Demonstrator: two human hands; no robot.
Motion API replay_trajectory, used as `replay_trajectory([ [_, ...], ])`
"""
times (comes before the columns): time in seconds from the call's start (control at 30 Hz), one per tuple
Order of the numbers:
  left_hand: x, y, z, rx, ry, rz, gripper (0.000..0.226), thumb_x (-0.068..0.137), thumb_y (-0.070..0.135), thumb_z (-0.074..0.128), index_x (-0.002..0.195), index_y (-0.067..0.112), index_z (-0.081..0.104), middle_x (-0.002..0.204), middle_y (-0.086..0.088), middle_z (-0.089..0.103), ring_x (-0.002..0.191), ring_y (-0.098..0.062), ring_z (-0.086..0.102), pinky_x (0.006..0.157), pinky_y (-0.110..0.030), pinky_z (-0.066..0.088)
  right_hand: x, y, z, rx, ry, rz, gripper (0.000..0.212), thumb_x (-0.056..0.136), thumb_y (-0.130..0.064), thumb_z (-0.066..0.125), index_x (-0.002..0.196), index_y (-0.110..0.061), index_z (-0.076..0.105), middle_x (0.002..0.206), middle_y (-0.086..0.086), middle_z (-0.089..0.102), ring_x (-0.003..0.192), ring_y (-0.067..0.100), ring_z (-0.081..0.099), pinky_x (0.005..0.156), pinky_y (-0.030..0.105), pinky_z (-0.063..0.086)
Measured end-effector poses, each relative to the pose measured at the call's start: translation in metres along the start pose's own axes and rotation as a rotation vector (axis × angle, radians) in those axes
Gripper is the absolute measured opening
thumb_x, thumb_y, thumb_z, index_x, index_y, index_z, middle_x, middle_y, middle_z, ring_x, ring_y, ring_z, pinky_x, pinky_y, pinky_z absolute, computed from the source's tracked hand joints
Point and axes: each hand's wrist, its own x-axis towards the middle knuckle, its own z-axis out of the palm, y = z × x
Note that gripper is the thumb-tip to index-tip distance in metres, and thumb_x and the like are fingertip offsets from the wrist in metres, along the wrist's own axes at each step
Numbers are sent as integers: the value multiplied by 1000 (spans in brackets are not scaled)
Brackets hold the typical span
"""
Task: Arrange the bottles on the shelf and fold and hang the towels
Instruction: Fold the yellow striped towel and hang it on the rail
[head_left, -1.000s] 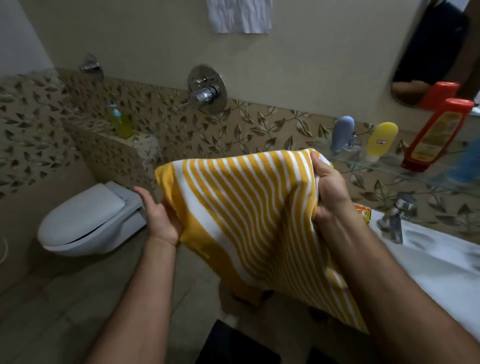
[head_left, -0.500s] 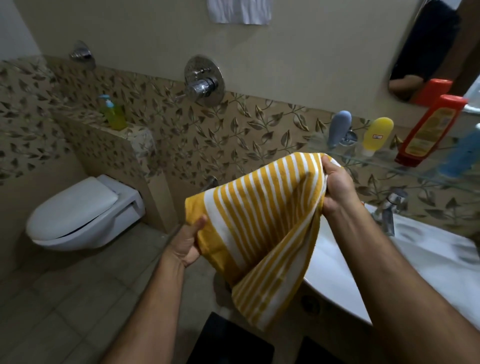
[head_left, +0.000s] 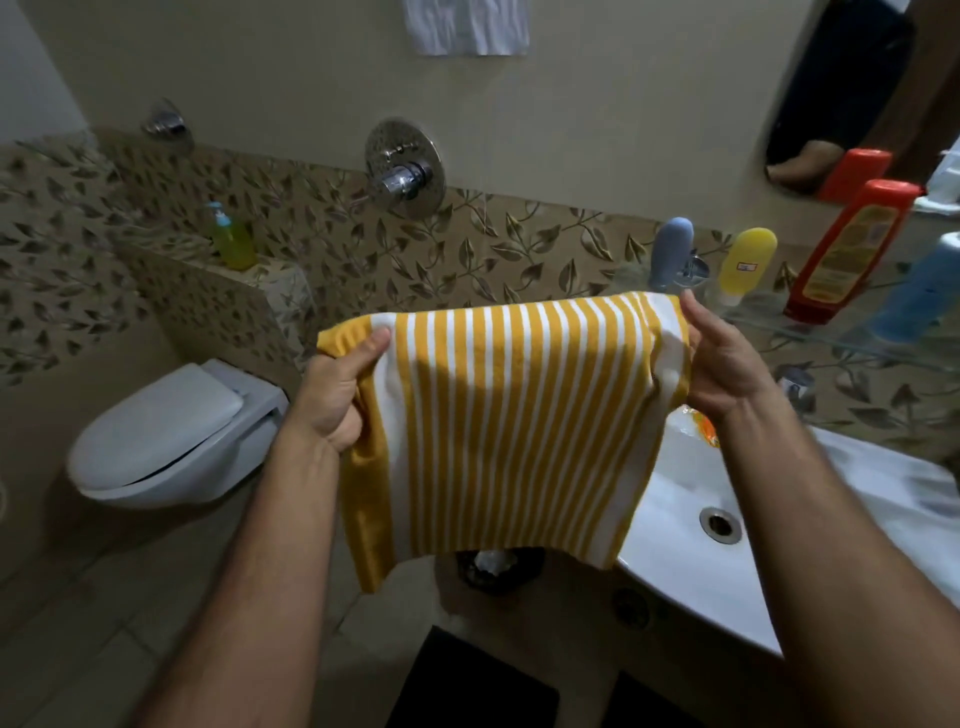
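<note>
Both hands, left (head_left: 337, 400) and right (head_left: 727, 364), grip the striped towel (head_left: 514, 431) stretched beside the sink (head_left: 691, 561).

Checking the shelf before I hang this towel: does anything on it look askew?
Hard to be sure: the red bottle appears to lean left on the glass shelf, but the wide-angle lens may cause that.

Dim indoor light, wide-angle edge distortion
</note>
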Motion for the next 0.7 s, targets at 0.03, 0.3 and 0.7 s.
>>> replay_trajectory([
  [0.03, -1, 4, 3, -3, 0, 9, 31, 72, 25, 73, 98, 7, 71, 94, -10, 76, 86, -24, 73, 71, -39, 60, -2, 9, -8, -13, -32, -5, 34, 74, -41, 73, 95, -15, 78, 98, 7, 76, 91, 22, 73, 72, 37, 60],
  [0.3, 6, 10, -19, 199, 103, -34, 12, 85, 15, 71, 95, 8, 70, 95, -8, 75, 92, -23, 71, 77, -36, 59, 2, 55, -9, -317, 47, 45, 49, 74, -43, 78, 112, -14, 69, 110, 6, 74, 108, 26, 67, 83, 39, 55],
  [0.7, 17, 29, -73, 576, 135, -258, 85, 58, 36, 89, 129, 2, 56, 120, -13, 65, 106, -31, 64, 95, -48, 52, 6, 34, 30, -394, 16, -27, 18, 98, -24, 55, 101, -11, 68, 87, 5, 75, 80, 16, 72, 73, 32, 60],
])
